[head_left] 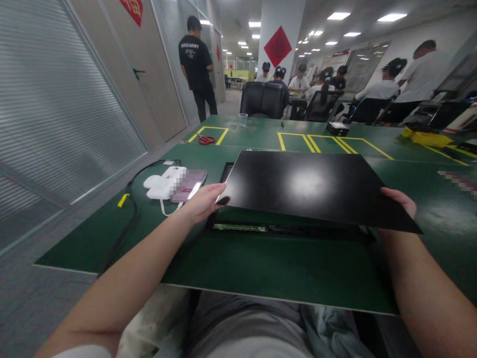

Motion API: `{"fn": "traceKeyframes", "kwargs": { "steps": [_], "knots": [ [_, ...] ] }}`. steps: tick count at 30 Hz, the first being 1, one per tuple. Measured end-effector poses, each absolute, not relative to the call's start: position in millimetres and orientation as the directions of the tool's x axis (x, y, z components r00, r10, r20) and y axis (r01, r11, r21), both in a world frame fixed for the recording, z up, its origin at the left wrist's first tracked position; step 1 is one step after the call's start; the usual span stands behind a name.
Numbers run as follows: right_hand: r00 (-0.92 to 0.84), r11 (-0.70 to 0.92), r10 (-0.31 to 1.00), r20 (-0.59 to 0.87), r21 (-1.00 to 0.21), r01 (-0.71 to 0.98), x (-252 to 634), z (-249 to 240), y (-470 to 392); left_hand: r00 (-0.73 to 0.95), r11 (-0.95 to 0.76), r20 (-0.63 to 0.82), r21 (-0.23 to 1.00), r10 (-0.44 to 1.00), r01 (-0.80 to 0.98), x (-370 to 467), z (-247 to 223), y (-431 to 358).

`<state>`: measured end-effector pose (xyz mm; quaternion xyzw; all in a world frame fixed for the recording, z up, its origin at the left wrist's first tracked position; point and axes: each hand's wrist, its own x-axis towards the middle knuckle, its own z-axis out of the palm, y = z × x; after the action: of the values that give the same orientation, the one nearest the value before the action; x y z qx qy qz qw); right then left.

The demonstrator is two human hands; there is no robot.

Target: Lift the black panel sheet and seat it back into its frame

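Two hands on work. Far left: phone (189, 184) on white charger block (160, 185), red scissors (206, 139) beyond. Your left hand (203, 201) pinches near-left corner of black panel (316, 186), thumb on top. Panel lifted, tilted above open frame (290, 229) on green table (261, 268); circuit strip exposed along frame's near edge. Your right hand (400, 201) supports near-right edge from below, fingers hidden. Judgement: panel clear of frame, not set down.
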<state>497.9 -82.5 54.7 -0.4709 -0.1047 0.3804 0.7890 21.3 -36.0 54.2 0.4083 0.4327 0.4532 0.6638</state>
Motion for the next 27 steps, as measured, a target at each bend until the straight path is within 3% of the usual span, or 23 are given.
{"fn": "traceKeyframes", "kwargs": {
  "steps": [5,13,18,27],
  "knots": [
    [0.597,0.004,0.717,-0.359,-0.855,-0.518,491,60,-82,0.207,0.325,-0.271,0.897,0.94,-0.298,15,59,-32],
    [0.483,-0.218,0.749,-0.454,-0.856,-0.468,464,77,-90,0.137,0.183,-0.141,0.905,0.981,-0.385,9,77,-31],
    [0.392,-0.211,0.827,-0.403,-0.869,-0.448,476,71,-84,0.116,0.043,-0.004,0.942,0.993,-0.334,1,80,-31],
    [0.438,-0.145,0.86,-0.262,-0.948,-0.283,487,48,-76,0.033,-0.087,0.1,0.957,0.994,-0.277,5,83,-38]
  ]
}}
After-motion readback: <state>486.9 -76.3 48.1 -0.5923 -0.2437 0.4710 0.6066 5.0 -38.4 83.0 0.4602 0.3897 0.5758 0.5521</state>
